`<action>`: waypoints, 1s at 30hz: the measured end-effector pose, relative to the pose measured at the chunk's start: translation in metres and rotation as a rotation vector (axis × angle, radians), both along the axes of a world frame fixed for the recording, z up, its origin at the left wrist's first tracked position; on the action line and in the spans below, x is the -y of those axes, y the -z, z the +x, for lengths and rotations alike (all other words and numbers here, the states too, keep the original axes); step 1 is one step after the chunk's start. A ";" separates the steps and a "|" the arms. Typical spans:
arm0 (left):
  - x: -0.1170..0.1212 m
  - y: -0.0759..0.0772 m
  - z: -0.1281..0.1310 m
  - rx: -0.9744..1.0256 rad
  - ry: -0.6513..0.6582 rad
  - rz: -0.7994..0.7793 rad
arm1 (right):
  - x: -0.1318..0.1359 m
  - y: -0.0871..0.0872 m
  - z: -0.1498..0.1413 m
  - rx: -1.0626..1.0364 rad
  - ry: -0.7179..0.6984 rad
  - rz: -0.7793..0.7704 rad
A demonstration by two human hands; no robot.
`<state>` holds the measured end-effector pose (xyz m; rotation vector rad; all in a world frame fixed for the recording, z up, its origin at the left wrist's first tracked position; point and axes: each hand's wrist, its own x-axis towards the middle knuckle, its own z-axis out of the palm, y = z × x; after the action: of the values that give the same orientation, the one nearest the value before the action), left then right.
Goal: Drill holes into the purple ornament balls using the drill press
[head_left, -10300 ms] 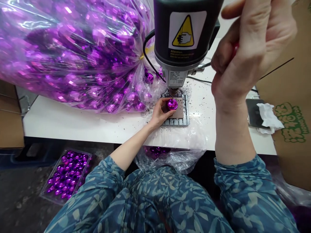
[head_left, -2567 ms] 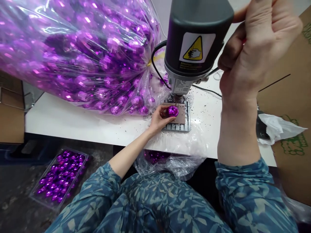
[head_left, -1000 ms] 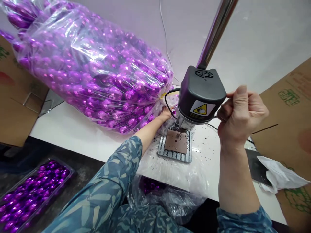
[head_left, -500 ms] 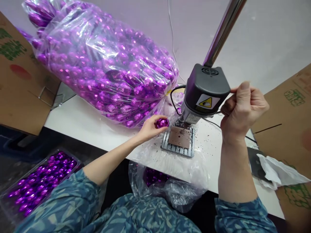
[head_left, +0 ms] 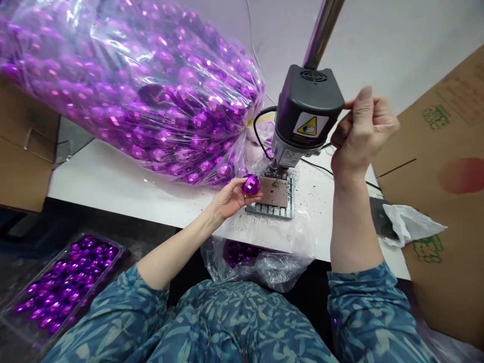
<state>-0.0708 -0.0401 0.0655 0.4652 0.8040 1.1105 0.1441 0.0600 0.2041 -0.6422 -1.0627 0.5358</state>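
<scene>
A shiny purple faceted ball [head_left: 251, 184] is pinched between the thumb and fingers of my left hand [head_left: 235, 197]. That hand is just left of a brown plate [head_left: 278, 192] with a small hole, which lies on the slotted metal base [head_left: 270, 210] of a small bench drill press [head_left: 308, 103]. My right hand [head_left: 363, 128] is closed beside the right of the black machine head, thumb uppermost. Whatever its curled fingers grip is hidden. Dark shavings are scattered around the base, and the drill tip is hard to make out.
A big clear bag [head_left: 151, 101] of purple balls lies behind on the white table [head_left: 159, 194]. A clear bin [head_left: 68, 282] of balls stands lower left. Clear plastic film [head_left: 280, 267] hangs at the front edge. Cardboard boxes [head_left: 449, 166] flank the table; white tissue [head_left: 410, 222] lies at right.
My left hand has turned palm-up, and more of the purple ball shows. My right hand stays beside the drill press head. The whole view has shifted, so things appear higher and further left.
</scene>
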 end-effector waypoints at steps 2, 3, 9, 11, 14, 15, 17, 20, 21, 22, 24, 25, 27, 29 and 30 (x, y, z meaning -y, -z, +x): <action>0.002 0.003 0.005 0.026 0.013 -0.073 | 0.001 -0.002 -0.002 -0.011 0.003 -0.027; 0.003 0.004 0.007 0.040 0.014 -0.102 | 0.002 -0.002 -0.003 -0.014 -0.002 -0.041; 0.008 0.013 0.016 0.127 -0.083 -0.131 | 0.006 -0.007 -0.006 -0.003 -0.025 -0.069; 0.008 0.016 0.015 0.116 -0.125 -0.133 | 0.006 -0.007 -0.006 -0.005 -0.021 -0.068; 0.007 0.025 0.011 0.048 -0.142 -0.091 | 0.004 -0.006 -0.007 0.000 -0.020 -0.068; 0.006 0.030 0.010 0.016 -0.138 -0.058 | 0.003 -0.006 -0.007 0.004 -0.019 -0.068; 0.003 0.041 0.009 -0.077 -0.138 0.015 | 0.001 -0.004 -0.007 0.014 -0.013 -0.060; -0.007 0.059 0.011 -0.288 -0.201 0.144 | -0.002 -0.001 -0.006 0.038 -0.006 -0.042; -0.012 0.064 0.012 -0.354 -0.215 0.190 | -0.003 0.000 -0.005 0.048 -0.006 -0.035; -0.017 0.068 0.014 -0.407 -0.217 0.234 | -0.003 0.001 -0.004 0.057 -0.005 -0.029; -0.026 0.074 0.019 -0.478 -0.189 0.306 | -0.003 0.002 -0.002 0.089 -0.011 -0.029; -0.030 0.076 0.021 -0.505 -0.169 0.332 | -0.003 0.003 -0.001 0.108 -0.011 -0.034; -0.036 0.078 0.025 -0.561 -0.134 0.372 | -0.003 0.003 0.000 0.136 0.000 -0.043; -0.041 0.079 0.029 -0.617 -0.112 0.408 | -0.002 0.002 0.000 0.144 0.002 -0.036; -0.043 0.081 0.031 -0.641 -0.104 0.427 | -0.001 0.002 -0.001 0.133 0.007 -0.027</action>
<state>-0.0398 0.0026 -0.0152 1.1880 1.1556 1.2489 0.1430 0.0612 0.2025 -0.7126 -1.1794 0.5078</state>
